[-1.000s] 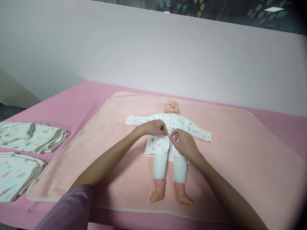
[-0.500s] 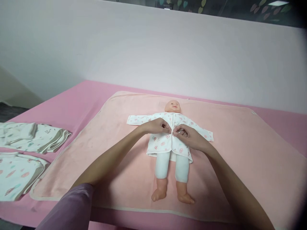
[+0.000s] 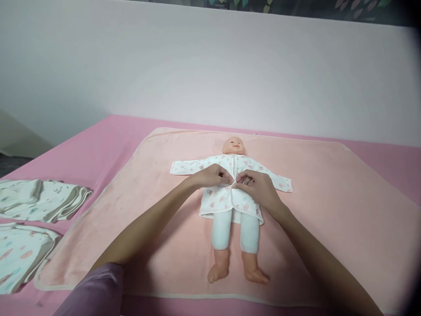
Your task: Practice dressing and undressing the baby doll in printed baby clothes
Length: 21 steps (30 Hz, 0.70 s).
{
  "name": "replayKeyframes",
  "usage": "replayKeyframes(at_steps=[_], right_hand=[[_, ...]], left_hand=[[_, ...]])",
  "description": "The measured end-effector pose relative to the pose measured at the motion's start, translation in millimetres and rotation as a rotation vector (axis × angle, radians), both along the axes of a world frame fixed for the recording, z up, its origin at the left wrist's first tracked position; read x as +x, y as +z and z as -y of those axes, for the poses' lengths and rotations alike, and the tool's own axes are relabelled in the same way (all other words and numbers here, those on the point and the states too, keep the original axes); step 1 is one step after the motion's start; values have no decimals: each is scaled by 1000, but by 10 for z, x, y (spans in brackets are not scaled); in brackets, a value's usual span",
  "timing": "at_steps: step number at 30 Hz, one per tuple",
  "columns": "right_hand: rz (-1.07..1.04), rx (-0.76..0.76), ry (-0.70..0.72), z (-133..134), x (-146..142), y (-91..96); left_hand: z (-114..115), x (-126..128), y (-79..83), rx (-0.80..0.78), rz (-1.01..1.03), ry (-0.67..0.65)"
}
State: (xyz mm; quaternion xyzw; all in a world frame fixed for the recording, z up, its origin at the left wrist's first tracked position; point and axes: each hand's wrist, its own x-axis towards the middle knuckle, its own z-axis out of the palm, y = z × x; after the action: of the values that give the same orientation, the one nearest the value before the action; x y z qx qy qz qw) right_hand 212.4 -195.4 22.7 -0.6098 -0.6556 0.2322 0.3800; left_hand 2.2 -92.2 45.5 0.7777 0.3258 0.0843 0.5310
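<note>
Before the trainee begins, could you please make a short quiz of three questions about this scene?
1. True or false: the doll is wearing socks.
2. Where on the jacket are the left grip and the right grip: (a) at the neck, (b) at the middle of its front, (c) at the cuffs?
3. Fill in: as the person looks, the folded clothes lie to the ___ of the doll.

Key: 1. False; its feet are bare. 2. b. 3. left.
</note>
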Motion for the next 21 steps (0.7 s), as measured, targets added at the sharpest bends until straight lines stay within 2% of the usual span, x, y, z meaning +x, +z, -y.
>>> replayKeyframes(at_steps=[4,9,17,21], right_hand=[[-49,50,-18,-13,-28,-73],[-53,52,44,-54,12,-89],[245,115,156,-11,60,36],[279,130,163,13,13,47]], left_hand=[[21,3,-28,-28,43,29],[50,4,-88,-26,62,73],[215,8,-63,49,39,114],[250,59,-134,135,40,176]])
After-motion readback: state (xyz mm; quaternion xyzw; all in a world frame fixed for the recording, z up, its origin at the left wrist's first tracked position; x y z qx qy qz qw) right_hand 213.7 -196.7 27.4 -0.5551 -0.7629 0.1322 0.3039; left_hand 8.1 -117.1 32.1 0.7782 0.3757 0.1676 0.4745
